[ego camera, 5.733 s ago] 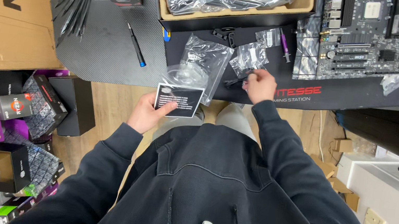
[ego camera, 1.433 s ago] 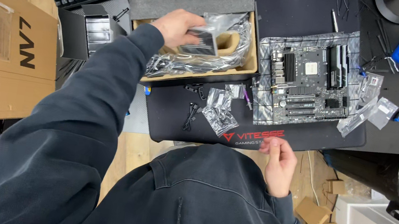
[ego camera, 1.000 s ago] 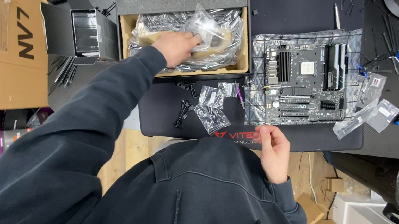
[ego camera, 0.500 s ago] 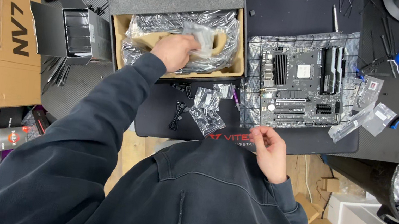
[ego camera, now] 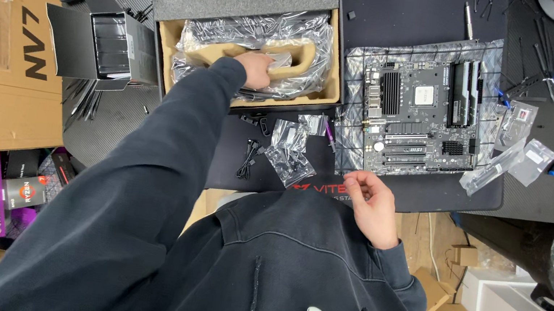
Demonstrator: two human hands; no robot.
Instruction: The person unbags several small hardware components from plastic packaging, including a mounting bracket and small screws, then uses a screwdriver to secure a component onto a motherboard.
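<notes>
We are reaching our left hand [ego camera: 255, 69] into the open cardboard box [ego camera: 172, 37], closing it on a plastic-wrapped part [ego camera: 284, 61], while our empty, loosely curled right hand [ego camera: 375, 208] is hovering beside the motherboard [ego camera: 418, 114].

Left hand [ego camera: 255, 69] in open cardboard box [ego camera: 335, 62] on crinkled plastic wrap [ego camera: 251, 35]; right hand [ego camera: 373, 206] near motherboard [ego camera: 421, 113].
</notes>
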